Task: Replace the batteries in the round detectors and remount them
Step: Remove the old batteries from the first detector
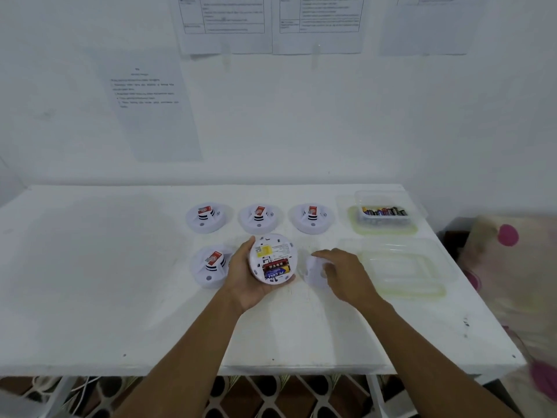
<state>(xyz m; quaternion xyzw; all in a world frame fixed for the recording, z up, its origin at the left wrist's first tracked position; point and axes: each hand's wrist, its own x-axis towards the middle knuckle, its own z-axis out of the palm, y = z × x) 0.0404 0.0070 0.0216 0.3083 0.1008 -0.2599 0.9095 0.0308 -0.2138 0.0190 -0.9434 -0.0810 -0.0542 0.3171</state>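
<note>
My left hand (245, 277) holds a round white detector (272, 257) turned underside up, above the table. Its open battery bay shows a red battery and a blue-and-yellow battery side by side. My right hand (343, 276) rests over a white round mounting base (313, 273) lying on the table just right of the held detector; whether the fingers grip it is unclear. Three more detectors stand in a back row (206, 217), (259, 218), (312, 218), and another one (211, 265) stands left of my left hand.
A clear tub of loose batteries (384, 212) sits at the back right on a yellowish lid. An empty clear plastic container (401, 267) lies in front of it, near my right hand. The white table (120, 282) ends at the wall behind; papers hang there.
</note>
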